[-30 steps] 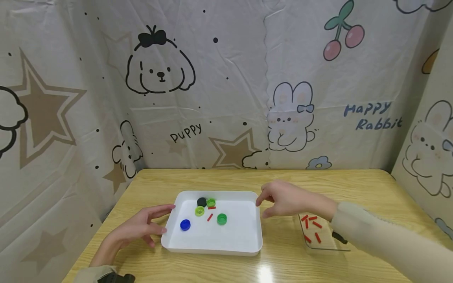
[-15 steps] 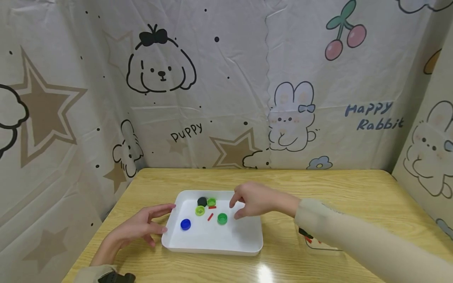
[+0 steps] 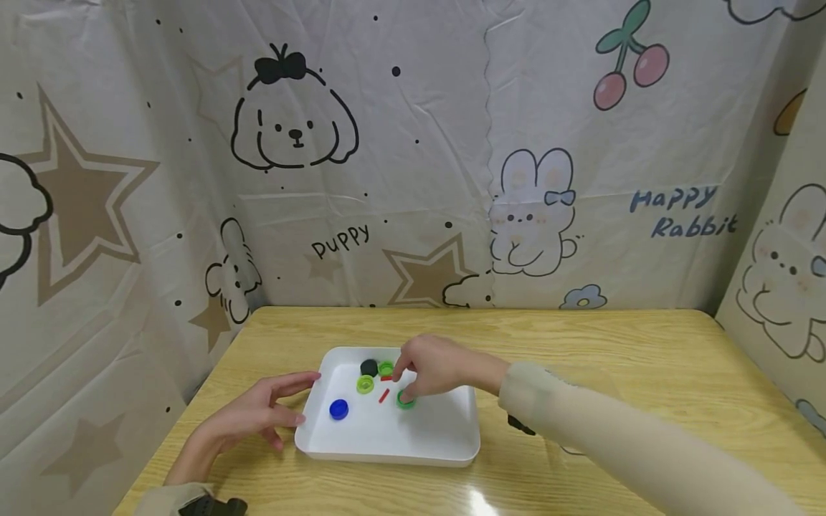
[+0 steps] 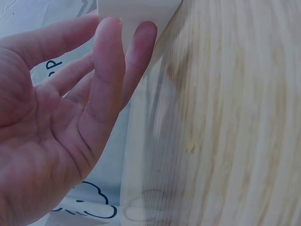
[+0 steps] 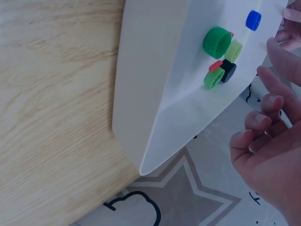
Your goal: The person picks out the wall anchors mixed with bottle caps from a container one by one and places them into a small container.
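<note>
A white tray [image 3: 445, 433] lies on the table with several bottle caps and two short red sticks in it. My left hand [image 3: 248, 416] touches the tray's left side with its fingertips, fingers spread. My right hand [image 3: 434, 365] is over the tray, thumb and index finger apart, with nothing visible between them. Its thumb overlaps the green cap [image 3: 406, 405] in the head view. Just left of these fingers lie one red stick [image 3: 383, 395] and another red stick [image 3: 386, 378]. In the right wrist view the right hand's [image 5: 277, 122] other fingers are loosely curled.
A blue cap [image 3: 338, 409] sits at the tray's left. A black cap [image 3: 368, 368], a light green cap [image 3: 386, 368] and a yellow-green cap [image 3: 365, 384] cluster near the back. My right sleeve [image 3: 581, 416] mostly hides a clear container on the wooden table [image 3: 677, 373].
My right hand has moved left, from beyond the tray's right edge to above the green cap and red sticks. The forearm now covers the clear container. The left hand has stayed put.
</note>
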{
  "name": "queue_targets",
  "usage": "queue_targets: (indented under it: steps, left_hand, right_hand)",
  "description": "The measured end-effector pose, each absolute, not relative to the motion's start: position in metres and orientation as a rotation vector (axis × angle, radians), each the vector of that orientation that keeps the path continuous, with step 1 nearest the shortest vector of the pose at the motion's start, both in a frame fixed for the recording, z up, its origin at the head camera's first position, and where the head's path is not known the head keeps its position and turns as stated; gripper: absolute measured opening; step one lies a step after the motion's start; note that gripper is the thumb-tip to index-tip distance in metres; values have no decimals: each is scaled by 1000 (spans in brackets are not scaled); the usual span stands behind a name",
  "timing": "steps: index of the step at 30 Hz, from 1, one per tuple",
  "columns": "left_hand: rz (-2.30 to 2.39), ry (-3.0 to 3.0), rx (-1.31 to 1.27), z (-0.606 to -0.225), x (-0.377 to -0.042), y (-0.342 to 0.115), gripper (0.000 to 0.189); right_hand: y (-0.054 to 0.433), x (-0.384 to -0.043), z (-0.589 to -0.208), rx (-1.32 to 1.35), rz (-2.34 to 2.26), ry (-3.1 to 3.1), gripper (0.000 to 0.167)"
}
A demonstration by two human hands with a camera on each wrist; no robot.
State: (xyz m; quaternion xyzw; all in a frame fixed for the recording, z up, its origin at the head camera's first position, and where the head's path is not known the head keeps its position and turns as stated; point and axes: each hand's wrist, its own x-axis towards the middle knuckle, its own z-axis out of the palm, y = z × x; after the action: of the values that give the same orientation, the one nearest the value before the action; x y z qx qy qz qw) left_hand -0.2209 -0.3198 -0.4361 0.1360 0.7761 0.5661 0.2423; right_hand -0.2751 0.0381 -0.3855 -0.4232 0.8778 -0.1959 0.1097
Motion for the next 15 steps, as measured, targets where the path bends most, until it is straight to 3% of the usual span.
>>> queue_targets:
  steps: [15]
  left_hand:
    - [1551,2119,369,-437,-221,-320,79]
  right_hand:
    - [18,-281,-402,-1159,-508,2588,23]
